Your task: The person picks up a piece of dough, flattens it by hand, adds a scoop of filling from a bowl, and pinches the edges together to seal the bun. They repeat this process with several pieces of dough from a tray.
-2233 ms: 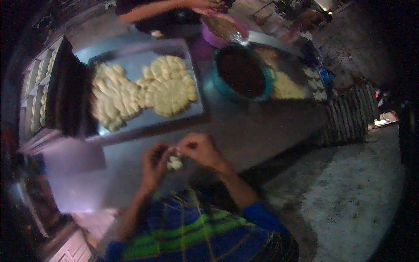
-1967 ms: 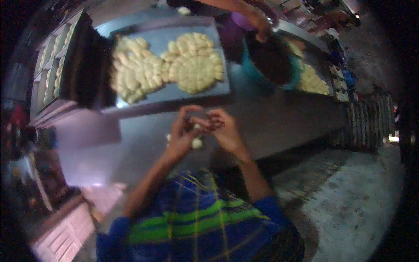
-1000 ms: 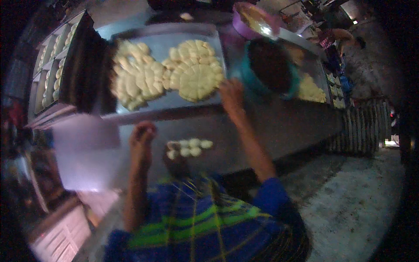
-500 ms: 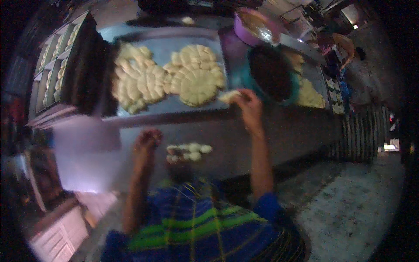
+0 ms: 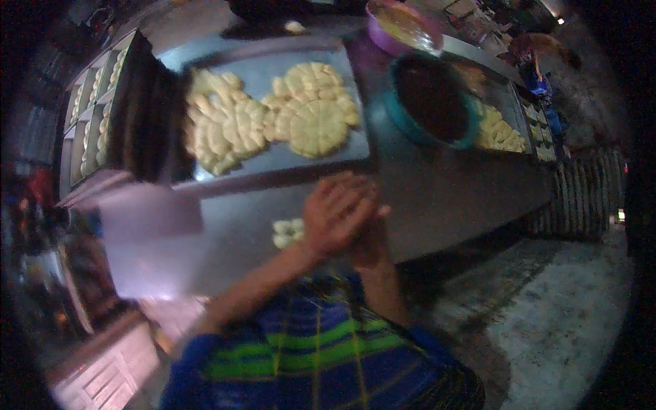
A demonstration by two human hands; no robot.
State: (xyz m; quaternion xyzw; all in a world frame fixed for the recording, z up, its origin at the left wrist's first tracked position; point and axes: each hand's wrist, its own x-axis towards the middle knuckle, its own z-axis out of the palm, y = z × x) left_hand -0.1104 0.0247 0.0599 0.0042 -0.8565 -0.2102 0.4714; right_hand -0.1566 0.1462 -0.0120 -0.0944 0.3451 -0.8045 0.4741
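Note:
Over the near part of the metal table, my left hand (image 5: pixel 335 213) lies across my right hand (image 5: pixel 372 239), palms pressed together. Between them the piece of dough that my right hand held a moment ago is hidden. Several small white dough balls (image 5: pixel 287 229) sit on the table beside my left hand, which covers some of them. Beyond my hands, a metal tray (image 5: pixel 273 158) holds many pale, flattened dough pieces (image 5: pixel 318 126) crowded together in two large clusters.
A teal tub (image 5: pixel 403 113) with dark contents stands right of the tray, a purple basin (image 5: pixel 383 37) behind it. Further right is more dough (image 5: pixel 502 130). At the left stands a rack (image 5: pixel 102 109) of shaped dough. A person (image 5: pixel 540 82) is at the far right.
My right hand has come down from the tray's right corner with the dough piece. My left hand has moved right, and the two are now joined.

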